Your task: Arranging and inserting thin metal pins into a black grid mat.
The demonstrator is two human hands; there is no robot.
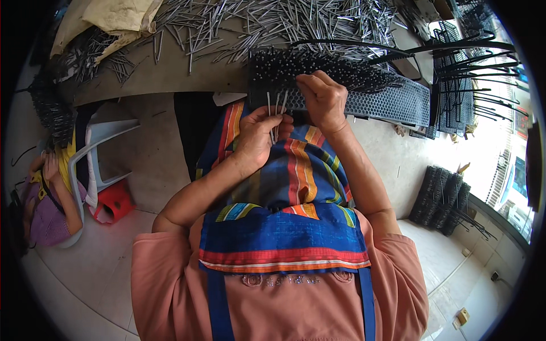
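Note:
My left hand (263, 136) is closed round several thin silver metal rods (277, 105) that stick up past the thumb. It is just in front of a long dark tray (406, 103) with a honeycomb of holes. My right hand (325, 101) is over the tray's near side, thumb and fingertips pinched together; whatever is between them is too small or hidden to name. Dark rods with pale tips (318, 67) stand packed in the tray's left and middle holes. Bare holes show along its front and right part.
Loose metal rods (273, 25) are heaped across the table (165, 77). Brown paper sacking (122, 14) lies at the far left. Black wire racks with long hooks (472, 57) stand at the right. A person (57, 210) sits at the left by a red plastic container (114, 203). Black bundles (438, 199) rest on the floor.

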